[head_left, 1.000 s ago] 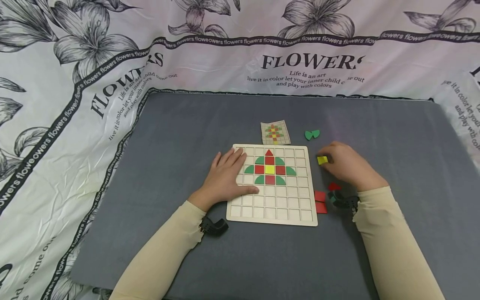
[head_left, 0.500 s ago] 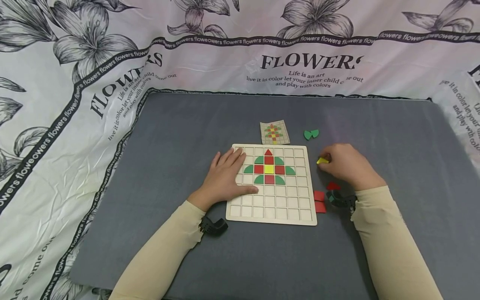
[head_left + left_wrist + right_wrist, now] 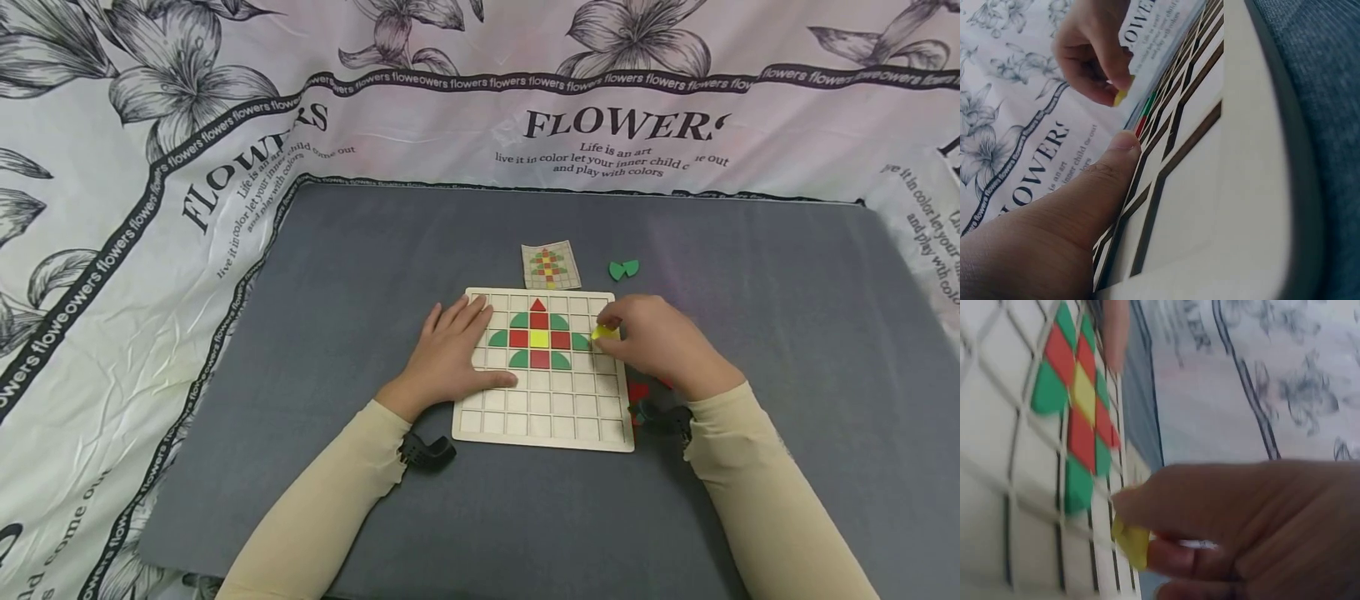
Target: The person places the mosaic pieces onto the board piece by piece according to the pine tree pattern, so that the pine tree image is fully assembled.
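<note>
Gridded board (image 3: 540,425) holding coloured tiles (image 3: 539,339), left grip (image 3: 453,354) spread on it, right grip (image 3: 656,340) pinching yellow piece (image 3: 603,332)

The cloth (image 3: 435,133) reads "Life is an art", apparently "FLOWERS".

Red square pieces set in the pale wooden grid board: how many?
4, around the yellow square piece: upper red square, lower red square, left red square and right red square in the head view. The left hand covers part of the board, possibly hiding more.
</note>
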Motion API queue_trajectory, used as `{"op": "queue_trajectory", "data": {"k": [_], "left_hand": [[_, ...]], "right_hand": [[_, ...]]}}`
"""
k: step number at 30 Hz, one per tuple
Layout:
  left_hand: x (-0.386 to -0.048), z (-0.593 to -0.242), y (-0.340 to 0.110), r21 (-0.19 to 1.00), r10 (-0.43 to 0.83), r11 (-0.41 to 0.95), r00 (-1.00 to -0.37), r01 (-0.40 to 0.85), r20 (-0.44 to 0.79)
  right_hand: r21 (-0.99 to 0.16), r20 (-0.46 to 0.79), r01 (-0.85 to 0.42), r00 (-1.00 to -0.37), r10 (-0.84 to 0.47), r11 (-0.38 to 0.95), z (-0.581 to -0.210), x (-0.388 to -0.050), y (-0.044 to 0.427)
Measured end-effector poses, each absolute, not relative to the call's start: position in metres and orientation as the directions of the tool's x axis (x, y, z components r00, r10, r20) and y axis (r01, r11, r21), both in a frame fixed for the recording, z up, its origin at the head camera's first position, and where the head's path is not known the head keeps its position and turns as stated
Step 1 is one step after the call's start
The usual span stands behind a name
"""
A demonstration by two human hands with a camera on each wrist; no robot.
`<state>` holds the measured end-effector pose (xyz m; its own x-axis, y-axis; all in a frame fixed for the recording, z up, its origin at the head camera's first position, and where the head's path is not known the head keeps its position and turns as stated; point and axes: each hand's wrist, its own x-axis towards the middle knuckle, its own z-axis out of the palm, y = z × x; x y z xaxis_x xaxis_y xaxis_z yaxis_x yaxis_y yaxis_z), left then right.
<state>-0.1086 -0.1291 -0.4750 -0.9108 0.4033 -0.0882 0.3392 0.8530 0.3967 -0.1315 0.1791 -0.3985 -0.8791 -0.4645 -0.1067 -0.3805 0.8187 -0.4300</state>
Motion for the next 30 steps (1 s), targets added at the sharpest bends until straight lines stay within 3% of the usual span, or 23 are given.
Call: {"op": "queue_trajectory", "data": {"k": [11, 30], "left_hand": [[-0.113, -0.471, -0.13, 0.372, 0.401, 0.862, -0.912, 0.344, -0.086], [-0.109, -0.478, -0.13, 0.397, 0.414, 0.845, -0.908, 0.358, -0.064]], "right_hand": [[-0.404, 0.022, -0.614, -0.748, -0.663, 0.678, -0.406, -0.109, 0.135], [-0.418, -0.038, -0.649, -0.686, -0.726, 0.635, -0.422, -0.098, 0.122]]}}
